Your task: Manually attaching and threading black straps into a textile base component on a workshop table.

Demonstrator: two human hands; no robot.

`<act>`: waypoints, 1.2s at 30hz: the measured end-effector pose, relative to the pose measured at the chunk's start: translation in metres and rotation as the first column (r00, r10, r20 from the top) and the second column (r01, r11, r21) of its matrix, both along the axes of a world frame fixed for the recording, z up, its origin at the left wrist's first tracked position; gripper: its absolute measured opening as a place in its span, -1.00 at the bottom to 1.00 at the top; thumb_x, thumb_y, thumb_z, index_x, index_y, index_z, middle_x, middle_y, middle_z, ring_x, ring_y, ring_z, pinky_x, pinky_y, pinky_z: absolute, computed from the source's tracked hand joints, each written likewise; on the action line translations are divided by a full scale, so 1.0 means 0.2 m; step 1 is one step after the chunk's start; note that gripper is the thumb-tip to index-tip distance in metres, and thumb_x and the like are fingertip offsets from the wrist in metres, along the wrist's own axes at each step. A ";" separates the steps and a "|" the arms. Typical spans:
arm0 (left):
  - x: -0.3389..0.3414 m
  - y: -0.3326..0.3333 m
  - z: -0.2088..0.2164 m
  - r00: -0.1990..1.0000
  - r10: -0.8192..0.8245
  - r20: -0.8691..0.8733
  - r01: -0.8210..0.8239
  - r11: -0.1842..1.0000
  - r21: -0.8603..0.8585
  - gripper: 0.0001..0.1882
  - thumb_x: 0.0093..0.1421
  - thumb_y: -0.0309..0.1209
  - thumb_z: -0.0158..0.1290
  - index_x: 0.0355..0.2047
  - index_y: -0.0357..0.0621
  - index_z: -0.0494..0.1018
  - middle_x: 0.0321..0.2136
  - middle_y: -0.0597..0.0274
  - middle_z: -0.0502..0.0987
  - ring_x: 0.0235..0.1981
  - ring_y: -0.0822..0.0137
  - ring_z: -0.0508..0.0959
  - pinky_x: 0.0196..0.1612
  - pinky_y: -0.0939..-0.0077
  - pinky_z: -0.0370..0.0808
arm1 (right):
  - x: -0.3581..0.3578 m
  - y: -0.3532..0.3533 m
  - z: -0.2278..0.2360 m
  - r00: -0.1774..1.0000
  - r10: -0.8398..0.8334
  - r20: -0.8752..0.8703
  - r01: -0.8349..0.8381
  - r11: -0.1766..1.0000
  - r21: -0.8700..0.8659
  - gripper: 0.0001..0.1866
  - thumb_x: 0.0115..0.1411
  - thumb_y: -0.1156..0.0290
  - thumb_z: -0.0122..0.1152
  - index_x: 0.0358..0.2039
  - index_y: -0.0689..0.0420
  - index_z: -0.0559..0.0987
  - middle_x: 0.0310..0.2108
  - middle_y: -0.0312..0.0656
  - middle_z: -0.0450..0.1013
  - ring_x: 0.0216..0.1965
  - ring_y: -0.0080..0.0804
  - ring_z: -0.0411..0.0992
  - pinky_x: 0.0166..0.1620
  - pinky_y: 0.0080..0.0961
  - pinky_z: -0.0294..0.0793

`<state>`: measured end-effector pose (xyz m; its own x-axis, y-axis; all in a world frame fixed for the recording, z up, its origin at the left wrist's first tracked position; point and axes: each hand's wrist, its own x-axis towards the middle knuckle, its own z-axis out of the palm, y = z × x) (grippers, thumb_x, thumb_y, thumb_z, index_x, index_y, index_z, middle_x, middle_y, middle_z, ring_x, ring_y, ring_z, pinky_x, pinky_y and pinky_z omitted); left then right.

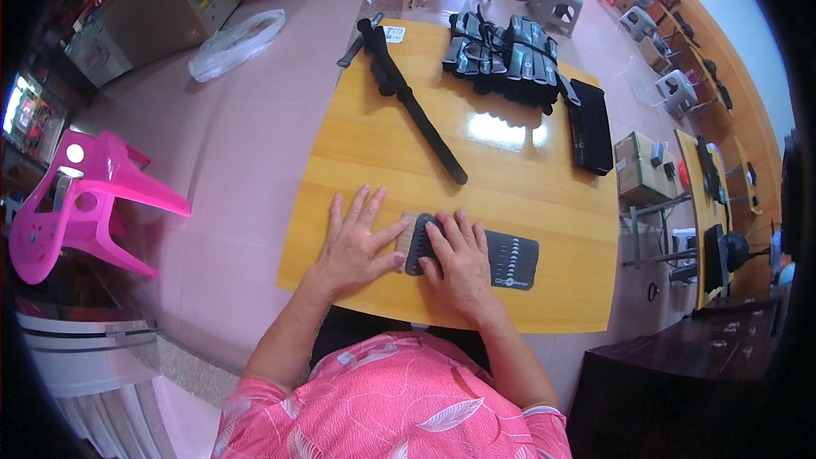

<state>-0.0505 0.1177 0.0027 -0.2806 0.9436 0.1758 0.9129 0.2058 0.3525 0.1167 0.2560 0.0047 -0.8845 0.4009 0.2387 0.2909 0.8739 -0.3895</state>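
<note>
A flat dark grey piece (pixel 518 262), like a card or panel with a row of pale marks, lies near the front edge of the wooden table (pixel 365 161). My right hand (pixel 461 263) rests on its middle, fingers stretched forward and hiding part of it. My left hand (pixel 357 242) lies spread on the tabletop. Its thumb side reaches the tan strip (pixel 405 242) at the panel's left end. Whether the strip belongs to the panel, I cannot tell. Farther off, a long black strap (pixel 421 123) lies slantwise.
At the table's far side sits a bound bundle of grey-and-black straps (pixel 506 51). A black pouch (pixel 592 127) lies by the right edge. A pink plastic stool (pixel 98 204) stands left, a white plastic bag (pixel 238 44) beyond it. A cardboard box (pixel 642 170) and side tables stand right.
</note>
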 end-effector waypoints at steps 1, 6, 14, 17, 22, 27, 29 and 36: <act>0.00 0.00 0.01 1.000 -0.001 0.015 0.001 1.000 -0.006 -0.43 0.16 0.10 0.03 0.13 0.21 0.43 0.28 -0.19 0.10 0.35 -0.12 -0.01 0.28 -0.33 -0.22 | 0.01 0.00 0.00 1.000 -0.002 -0.001 0.002 1.000 -0.002 -0.42 0.00 0.28 0.31 0.07 0.15 0.46 0.18 -0.01 0.28 0.27 0.07 0.14 0.28 0.08 0.04; -0.01 0.01 -0.02 0.999 -0.025 0.043 0.025 1.000 -0.013 -0.34 0.15 0.10 0.04 0.18 0.06 0.36 0.28 -0.21 0.11 0.34 -0.16 0.02 0.30 -0.26 -0.15 | 0.02 0.01 0.00 0.999 -0.055 0.001 0.055 0.998 -0.008 -0.41 0.02 0.28 0.29 0.09 0.15 0.43 0.19 -0.01 0.26 0.27 0.05 0.14 0.29 0.02 0.04; 0.25 0.24 0.09 0.924 -0.264 0.276 0.162 0.925 0.343 -0.23 0.31 0.08 -0.15 0.23 -0.41 0.16 0.29 -0.34 0.04 0.34 -0.23 0.00 0.33 0.00 -0.03 | 0.05 0.06 -0.03 0.999 0.022 -0.032 -0.022 0.999 -0.024 -0.39 0.15 0.24 0.13 0.19 0.21 0.32 0.24 0.10 0.18 0.30 0.12 0.07 0.32 0.02 0.00; 0.32 0.34 0.02 0.944 -0.276 0.180 0.210 0.924 0.319 -0.26 0.32 0.05 -0.18 0.20 -0.44 0.19 0.24 -0.38 0.12 0.30 -0.27 0.09 0.31 -0.05 0.01 | 0.15 0.18 -0.03 0.999 0.030 0.016 -0.031 0.996 0.083 -0.35 0.20 0.14 0.06 0.23 0.24 0.27 0.28 0.14 0.11 0.34 0.12 0.01 0.33 0.03 -0.02; 0.36 0.41 -0.01 0.979 -0.200 -0.044 0.199 0.980 -0.017 -0.23 0.29 0.12 -0.22 0.23 -0.34 0.19 0.25 -0.34 0.11 0.32 -0.23 0.05 0.30 -0.17 -0.02 | 0.29 0.29 0.01 0.990 0.037 0.137 -0.055 0.990 0.131 -0.33 0.21 0.13 0.05 0.23 0.28 0.24 0.27 0.17 0.12 0.34 0.12 0.00 0.33 0.02 -0.03; 0.38 0.44 -0.01 0.983 -0.181 -0.021 0.177 0.978 -0.111 -0.24 0.28 0.15 -0.25 0.28 -0.19 0.15 0.30 -0.23 0.03 0.36 -0.16 -0.04 0.28 -0.32 -0.14 | 0.31 0.33 -0.01 0.995 0.097 0.022 -0.097 0.995 -0.007 -0.31 0.16 0.18 0.11 0.20 0.34 0.24 0.27 0.17 0.12 0.34 0.13 0.00 0.34 -0.01 -0.03; 0.37 0.44 0.00 0.984 -0.178 -0.004 0.177 0.977 -0.120 -0.25 0.28 0.13 -0.23 0.28 -0.18 0.16 0.30 -0.22 0.03 0.36 -0.15 -0.05 0.27 -0.34 -0.15 | 0.33 0.35 0.02 0.990 0.109 -0.091 -0.123 0.979 -0.165 -0.36 0.10 0.29 0.19 0.16 0.32 0.31 0.27 0.17 0.12 0.34 0.15 0.01 0.34 -0.08 0.02; 0.40 0.45 0.09 0.988 -0.151 -0.031 0.142 0.969 -0.203 -0.30 0.27 0.06 -0.14 0.28 -0.12 0.17 0.32 -0.19 0.00 0.39 -0.09 -0.10 0.26 -0.40 -0.21 | 0.38 0.48 -0.12 0.934 -0.081 -0.348 -0.119 0.849 -0.515 -0.56 0.16 0.47 0.16 0.06 0.33 0.43 0.25 0.09 0.20 0.29 0.03 0.16 0.32 -0.24 0.12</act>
<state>0.0302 0.2075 0.0216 -0.1329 0.9911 -0.0111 0.9525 0.1308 0.2749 0.1926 0.3515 -0.0192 -0.7933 0.5363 0.2882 0.0368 0.5148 -0.8565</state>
